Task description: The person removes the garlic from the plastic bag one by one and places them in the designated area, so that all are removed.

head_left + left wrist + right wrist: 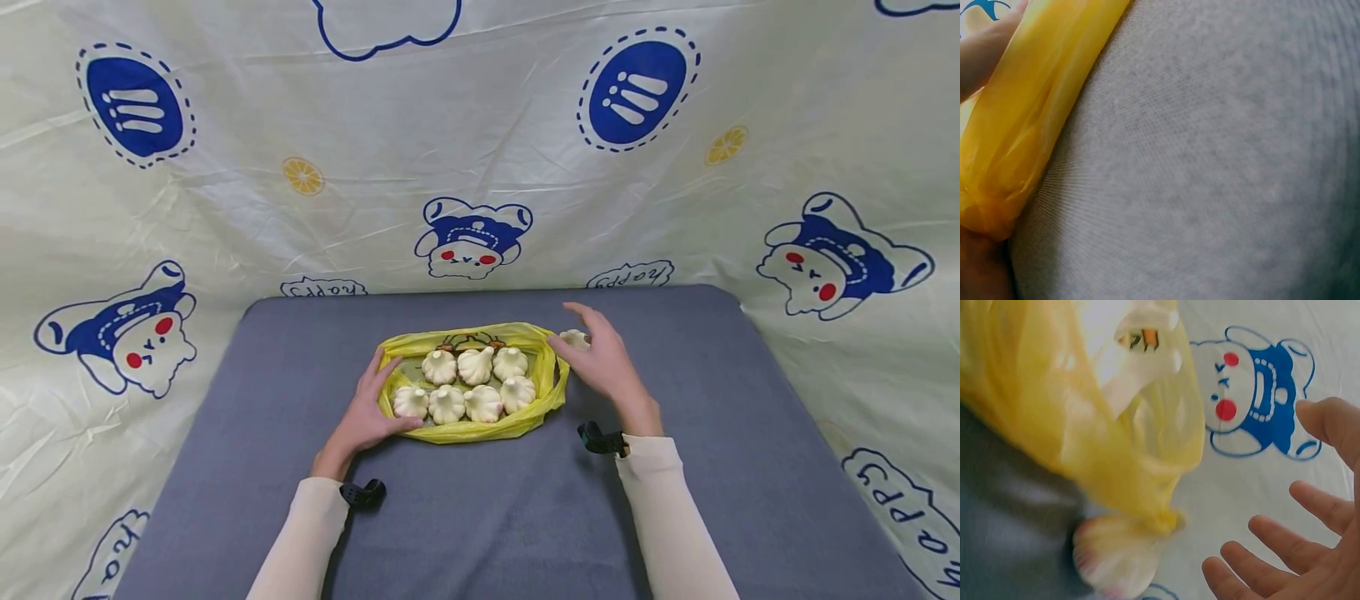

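Surface: you work at a desk (480, 533) covered in smooth blue-grey cloth, its far corners rounded.
Bag: a thin, crinkled yellow plastic bag (480, 432) lies roughly midway between the desk's left and right edges, short of the far edge. Its mouth faces up, spread into a long oval.
Bag contents: seven round, off-white garlic bulbs (483, 404), three in the row toward the far edge, four in the row toward you.
Bag inner wall: a dark and orange-brown print (471, 341) shows on the far side, behind the back row.
Loose bulb: one off-white, pink-tinged garlic bulb (575, 338) sits on the desk just beside the bag's right end; whether it touches the plastic you cannot tell.
Left hand: your left hand (367, 412) grips the bag's left end, thumb along the near rim, fingers over the left rim.
Right hand: your right hand (603, 360) is released, fingers extended and spread, holding nothing, near the loose bulb and the bag's right end.
Wrists: you wear a black device on the left (363, 495) and another on the right (600, 438), below cream sleeves (671, 517).
Backdrop: a pale sheet (510, 108) with blue cartoon prints hangs beyond the far edge.
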Available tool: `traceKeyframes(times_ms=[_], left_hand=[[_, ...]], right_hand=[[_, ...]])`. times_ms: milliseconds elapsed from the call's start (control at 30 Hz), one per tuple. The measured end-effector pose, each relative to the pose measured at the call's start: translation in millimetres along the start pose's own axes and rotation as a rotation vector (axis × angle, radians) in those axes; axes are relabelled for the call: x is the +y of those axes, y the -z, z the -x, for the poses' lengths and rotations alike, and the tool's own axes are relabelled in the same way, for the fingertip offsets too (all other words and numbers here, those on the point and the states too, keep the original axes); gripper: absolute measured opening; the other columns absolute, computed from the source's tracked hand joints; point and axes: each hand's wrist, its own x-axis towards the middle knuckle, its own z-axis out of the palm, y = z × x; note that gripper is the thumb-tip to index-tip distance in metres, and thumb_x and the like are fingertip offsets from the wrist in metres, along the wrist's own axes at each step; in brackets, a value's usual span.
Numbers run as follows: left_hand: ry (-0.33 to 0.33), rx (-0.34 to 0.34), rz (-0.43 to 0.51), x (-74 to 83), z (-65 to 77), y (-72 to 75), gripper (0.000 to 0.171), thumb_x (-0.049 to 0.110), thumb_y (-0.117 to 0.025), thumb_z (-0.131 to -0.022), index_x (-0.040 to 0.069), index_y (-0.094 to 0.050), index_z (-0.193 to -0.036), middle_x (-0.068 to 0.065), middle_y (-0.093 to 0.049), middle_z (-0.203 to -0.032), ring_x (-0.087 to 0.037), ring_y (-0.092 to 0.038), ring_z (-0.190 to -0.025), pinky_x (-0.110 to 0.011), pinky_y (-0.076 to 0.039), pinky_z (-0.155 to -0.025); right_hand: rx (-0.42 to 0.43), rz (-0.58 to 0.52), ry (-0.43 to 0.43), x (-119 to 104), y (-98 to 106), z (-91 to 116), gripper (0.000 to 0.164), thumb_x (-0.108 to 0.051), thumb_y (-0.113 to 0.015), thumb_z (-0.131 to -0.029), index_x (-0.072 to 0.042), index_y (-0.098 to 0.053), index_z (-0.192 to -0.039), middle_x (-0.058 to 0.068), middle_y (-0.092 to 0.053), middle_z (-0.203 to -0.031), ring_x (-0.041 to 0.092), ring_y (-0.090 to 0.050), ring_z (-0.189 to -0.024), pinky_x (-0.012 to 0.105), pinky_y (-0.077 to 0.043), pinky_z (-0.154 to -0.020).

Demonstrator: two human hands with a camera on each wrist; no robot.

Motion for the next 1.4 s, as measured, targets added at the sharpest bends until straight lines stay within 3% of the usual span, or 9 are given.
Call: traceKeyframes(times_ms=[367,800,1067,1400], left_hand=[[-0.001,-0.010,-0.017,-0.4,-2.1,-1.7,0.110,0.039,-0.093,-0.073,0.020,-0.032,-0.163,-0.006,0.002,-0.175,-0.040,-0.001,-0.159,-0.075,-0.015,-0.119],[-0.008,-0.002,-0.019,-2.8,-2.5,1.4,0.111,0.042,-0.093,-0.073,0.022,-0.031,-0.163,-0.004,0.003,-0.175,-0.039,0.000,-0.160,-0.074,-0.015,-0.120],[-0.005,0.006,-0.013,-2.3,-1.8,1.9,0.111,0.042,-0.093,-0.073,0.023,-0.031,-0.163,-0.003,0.003,-0.175,-0.039,0.000,-0.160,-0.073,-0.014,-0.120],[-0.002,0.005,0.002,-1.7,-0.9,0.0,0.110,0.040,-0.093,-0.073,0.021,-0.032,-0.163,-0.006,0.001,-0.175,-0.039,-0.001,-0.159,-0.074,-0.015,-0.120]], right_hand=[[-0.114,-0.021,0.068,-35.5,-25.2,-3.2,0.074,-0.044,-0.070,-0.096,-0.014,-0.040,-0.157,0.013,-0.039,-0.163,0.036,-0.033,-0.152,0.064,-0.029,-0.120],[-0.213,-0.025,0.122,-70.1,-56.5,-13.9,0.075,-0.047,-0.070,-0.095,-0.018,-0.041,-0.158,0.008,-0.040,-0.163,0.032,-0.036,-0.151,0.059,-0.037,-0.118],[-0.279,-0.007,0.163,-78.9,-69.6,-23.5,0.074,-0.048,-0.070,-0.095,-0.019,-0.042,-0.157,0.008,-0.041,-0.162,0.033,-0.038,-0.150,0.058,-0.038,-0.117],[-0.414,-0.025,0.164,-71.2,-82.1,-43.9,0.073,-0.050,-0.069,-0.095,-0.018,-0.044,-0.155,0.012,-0.052,-0.153,0.035,-0.049,-0.142,0.056,-0.045,-0.112]])
